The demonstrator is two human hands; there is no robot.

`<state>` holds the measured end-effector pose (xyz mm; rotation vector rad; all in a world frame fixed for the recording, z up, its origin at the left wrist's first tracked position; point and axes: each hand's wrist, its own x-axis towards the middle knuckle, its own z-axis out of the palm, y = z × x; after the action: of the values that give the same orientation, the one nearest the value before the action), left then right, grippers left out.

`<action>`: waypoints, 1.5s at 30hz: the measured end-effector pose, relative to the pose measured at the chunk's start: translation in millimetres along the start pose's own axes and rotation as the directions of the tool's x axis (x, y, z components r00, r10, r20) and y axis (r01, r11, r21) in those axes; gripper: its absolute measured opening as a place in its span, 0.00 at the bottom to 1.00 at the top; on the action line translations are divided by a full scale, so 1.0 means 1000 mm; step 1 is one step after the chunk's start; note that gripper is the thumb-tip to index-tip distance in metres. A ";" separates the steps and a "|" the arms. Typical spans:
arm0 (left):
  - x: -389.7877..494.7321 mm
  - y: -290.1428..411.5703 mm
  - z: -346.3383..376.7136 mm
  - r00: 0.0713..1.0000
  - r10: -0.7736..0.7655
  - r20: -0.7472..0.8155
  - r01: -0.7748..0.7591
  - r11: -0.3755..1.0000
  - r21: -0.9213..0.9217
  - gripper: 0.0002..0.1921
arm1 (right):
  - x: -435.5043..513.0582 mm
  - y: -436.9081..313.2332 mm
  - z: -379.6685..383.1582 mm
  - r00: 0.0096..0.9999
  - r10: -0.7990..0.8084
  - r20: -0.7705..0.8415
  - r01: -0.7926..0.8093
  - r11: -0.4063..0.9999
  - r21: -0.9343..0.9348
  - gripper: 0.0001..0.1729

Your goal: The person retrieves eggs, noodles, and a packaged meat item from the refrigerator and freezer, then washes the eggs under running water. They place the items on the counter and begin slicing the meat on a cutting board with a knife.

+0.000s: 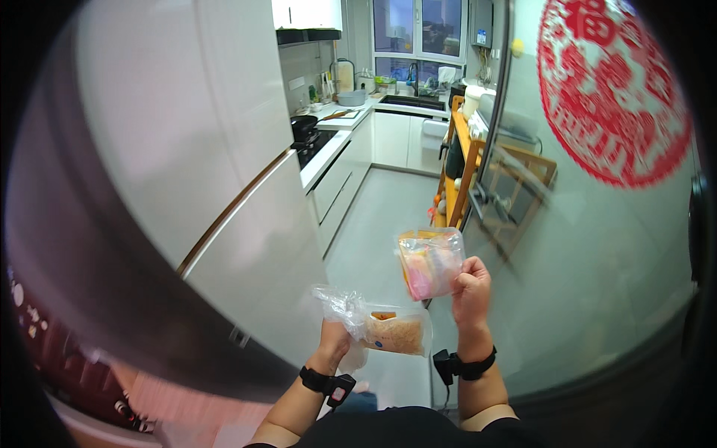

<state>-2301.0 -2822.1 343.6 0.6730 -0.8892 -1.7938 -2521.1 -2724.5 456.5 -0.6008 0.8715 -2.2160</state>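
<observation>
My right hand [472,291] grips the right edge of a clear plastic food packet [431,263] with pink and yellow colouring, held upright in front of me. Lower and to the left, my left hand [335,339] holds a crumpled clear plastic bag [344,307] and a transparent pouch of pale tan, crumb-like food [395,333]. The crumpled plastic hides most of my left fingers. Each wrist wears a black strap with a small device. The two packets are apart, the pink one higher.
Tall white cabinet doors [241,101] stand close on the left. A glass door [588,241] with a red paper-cut decoration [616,89] is on the right. Beyond are a hob [316,147] with a black pan [303,124], a sink [411,103] and a wooden shelf rack [468,168].
</observation>
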 end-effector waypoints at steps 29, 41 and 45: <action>0.961 0.011 0.122 0.998 0.036 0.049 -0.034 0.999 -0.041 0.11 | 1.011 0.325 0.032 0.954 -0.175 -0.245 0.150 0.982 -0.116 0.11; 1.349 -0.018 0.196 0.994 0.050 0.102 -0.046 0.998 -0.040 0.12 | 1.353 0.405 0.014 0.963 -0.108 -0.248 0.058 0.978 -0.201 0.13; 1.459 -0.020 0.184 0.991 0.133 0.019 -0.122 0.949 -0.291 0.14 | 1.485 0.470 0.017 0.990 0.029 -0.139 -0.071 0.948 -0.312 0.11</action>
<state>-2980.5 -4126.2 361.4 0.3848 -0.6602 -1.7785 -3306.5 -4067.7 376.1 -0.5741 1.3135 -2.1040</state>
